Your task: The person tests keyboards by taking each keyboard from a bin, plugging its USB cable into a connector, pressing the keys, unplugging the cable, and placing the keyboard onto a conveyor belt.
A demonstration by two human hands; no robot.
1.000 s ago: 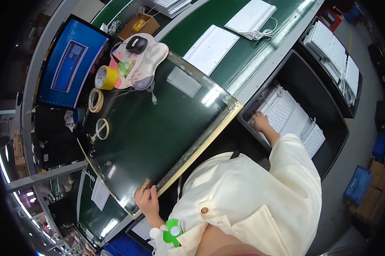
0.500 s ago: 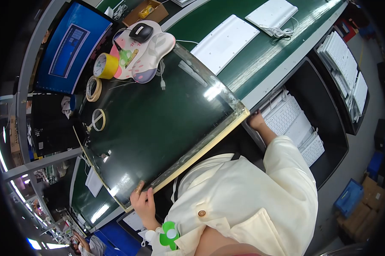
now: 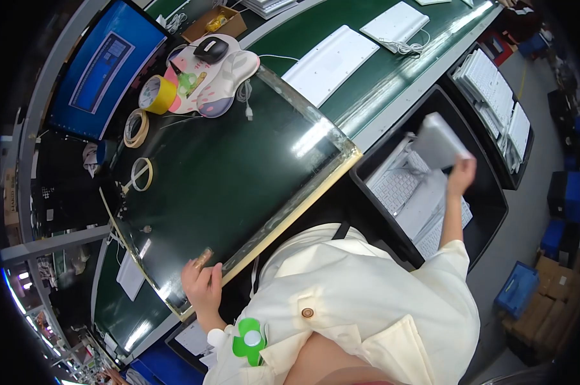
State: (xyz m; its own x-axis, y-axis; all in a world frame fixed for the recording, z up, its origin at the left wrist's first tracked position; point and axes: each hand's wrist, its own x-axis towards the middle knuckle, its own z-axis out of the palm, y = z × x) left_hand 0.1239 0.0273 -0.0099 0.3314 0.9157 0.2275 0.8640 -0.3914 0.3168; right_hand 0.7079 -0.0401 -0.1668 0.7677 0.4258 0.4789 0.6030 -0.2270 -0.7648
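My right hand [image 3: 461, 174] grips one end of a white keyboard [image 3: 439, 142], blurred by motion and tilted above a black bin [image 3: 493, 218]. Its key side is turned from view. Beneath it in the bin lie several white keyboards [image 3: 392, 191] with their cables. My left hand [image 3: 202, 285] rests at the near left corner of the dark green work mat [image 3: 219, 186], thumb and fingers apart. A brownish piece [image 3: 203, 258] shows at its index finger; whether it is a finger covering or a loose object I cannot tell.
A monitor [image 3: 107, 70], a mouse [image 3: 211, 49] on a patterned pad [image 3: 242, 64], yellow tape [image 3: 157, 95] and other tape rolls [image 3: 136, 128] are at the far left. White keyboards [image 3: 328, 64] lie face down on the green bench [image 3: 367, 106]. A second bin of keyboards [image 3: 489, 90] stands at right.
My right hand has moved from the bin's near left edge out over the bin, and now holds up a keyboard. My left hand stays at the mat's corner. The view has shifted slightly.
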